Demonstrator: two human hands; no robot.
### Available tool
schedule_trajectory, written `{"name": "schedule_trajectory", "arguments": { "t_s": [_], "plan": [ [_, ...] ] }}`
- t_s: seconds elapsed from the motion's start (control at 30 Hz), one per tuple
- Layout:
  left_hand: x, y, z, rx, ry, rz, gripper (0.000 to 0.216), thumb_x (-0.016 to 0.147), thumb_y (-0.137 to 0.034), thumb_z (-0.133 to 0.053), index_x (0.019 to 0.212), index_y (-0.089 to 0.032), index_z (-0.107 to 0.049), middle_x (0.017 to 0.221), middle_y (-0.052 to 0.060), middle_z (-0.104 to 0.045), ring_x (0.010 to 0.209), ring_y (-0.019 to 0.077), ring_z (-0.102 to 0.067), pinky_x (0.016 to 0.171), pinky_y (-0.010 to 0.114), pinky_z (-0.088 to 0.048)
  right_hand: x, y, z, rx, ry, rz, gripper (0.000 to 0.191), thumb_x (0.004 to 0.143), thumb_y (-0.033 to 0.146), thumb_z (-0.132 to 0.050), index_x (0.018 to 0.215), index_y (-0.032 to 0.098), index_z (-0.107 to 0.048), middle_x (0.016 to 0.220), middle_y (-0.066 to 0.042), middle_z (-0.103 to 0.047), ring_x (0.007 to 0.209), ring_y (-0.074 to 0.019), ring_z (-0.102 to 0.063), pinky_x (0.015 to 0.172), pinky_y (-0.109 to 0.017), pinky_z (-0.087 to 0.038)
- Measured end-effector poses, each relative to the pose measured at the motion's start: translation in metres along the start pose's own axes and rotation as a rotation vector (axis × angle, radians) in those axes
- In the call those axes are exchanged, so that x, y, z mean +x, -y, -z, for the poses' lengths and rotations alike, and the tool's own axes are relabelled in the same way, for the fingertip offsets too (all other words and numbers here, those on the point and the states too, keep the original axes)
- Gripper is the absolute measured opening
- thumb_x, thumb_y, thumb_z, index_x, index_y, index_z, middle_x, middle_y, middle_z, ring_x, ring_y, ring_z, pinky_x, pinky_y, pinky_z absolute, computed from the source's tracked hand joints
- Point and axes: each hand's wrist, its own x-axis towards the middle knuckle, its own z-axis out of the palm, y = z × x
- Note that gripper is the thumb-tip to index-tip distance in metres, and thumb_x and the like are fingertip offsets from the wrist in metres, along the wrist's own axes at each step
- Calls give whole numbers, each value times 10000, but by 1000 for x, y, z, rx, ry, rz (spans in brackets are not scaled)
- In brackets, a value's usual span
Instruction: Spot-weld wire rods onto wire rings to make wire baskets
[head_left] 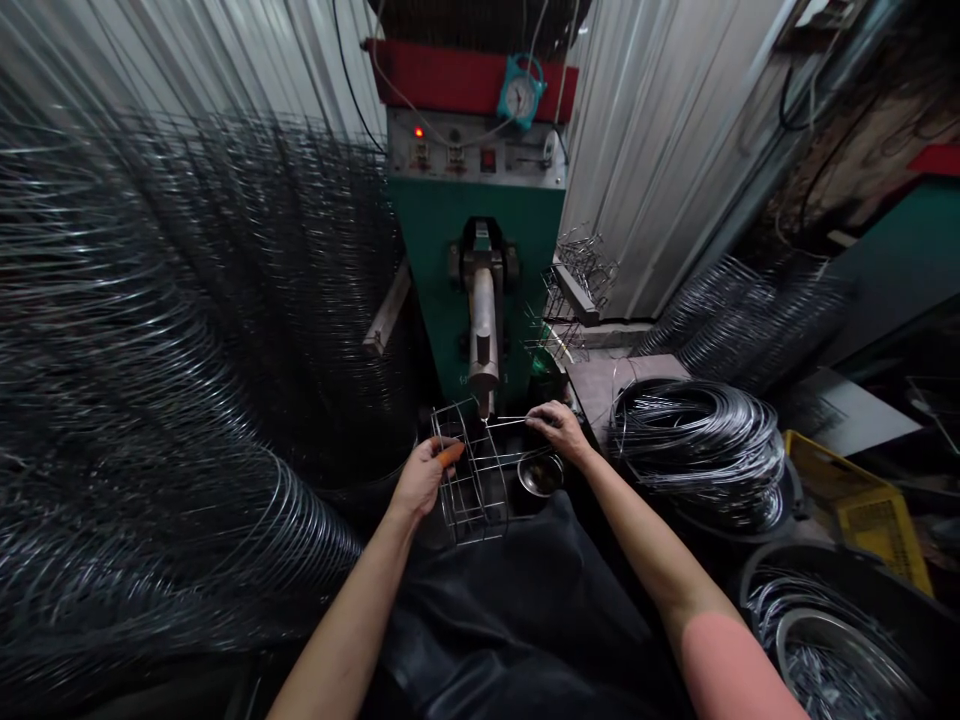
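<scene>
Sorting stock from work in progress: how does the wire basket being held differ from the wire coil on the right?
The wire basket is a boxy grid, gripped by the left hand; the wire coil is round loops, untouched. The basket looks smaller than the coil. Both are bare shiny wire.

Wire coils (pixel 697 440), yellow crate (pixel 862 505)

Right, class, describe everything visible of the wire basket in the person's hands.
The wire basket is an open frame of thin, shiny metal rods in a grid. It is held tilted above a dark apron, its top under the metal rod of a green machine. The left hand grips its left rim; the right hand pinches a wire at its upper right.
</scene>
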Motion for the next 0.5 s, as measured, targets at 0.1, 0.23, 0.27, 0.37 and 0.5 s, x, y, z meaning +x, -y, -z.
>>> {"name": "schedule_trajectory", "arguments": {
  "t_s": [0.1,0.23,0.27,0.37,0.5],
  "plan": [
    [4,0,0,-1,5,1,386,419,-329,-759,725,-142,-616,754,24,-579,706,119,-504,534,190,-352,3,-2,0,15,11,-13,240,796,425,-559,750,206,-645,762,-24,-646,739,-152,-531,717,-292,-376],
    [10,1,1,-11,22,-4,379,424,-327,-763,715,-138,-611,727,15,-556,690,109,-487,517,183,-340,7,-6,0,22,34,-30,239,792,428,-560,762,209,-649,768,-27,-646,749,-155,-533,726,-294,-385],
    [11,1,1,-13,24,-2,378,424,-326,-766,709,-136,-607,722,14,-550,684,106,-481,514,181,-337,8,-7,-1,21,38,-32,236,791,427,-561,769,210,-651,772,-28,-645,753,-156,-532,729,-295,-386],
    [13,1,1,-23,21,3,373,417,-320,-768,690,-132,-598,711,11,-538,668,99,-467,503,178,-327,11,-10,-2,16,42,-34,226,790,416,-565,777,209,-654,777,-29,-645,762,-157,-531,730,-291,-390],
    [14,-1,1,-24,24,0,366,406,-316,-765,672,-130,-597,686,9,-532,642,97,-459,486,179,-314,15,-11,-2,10,53,-45,217,789,401,-569,768,204,-657,768,-29,-641,756,-154,-533,721,-280,-396]
  ]
}}
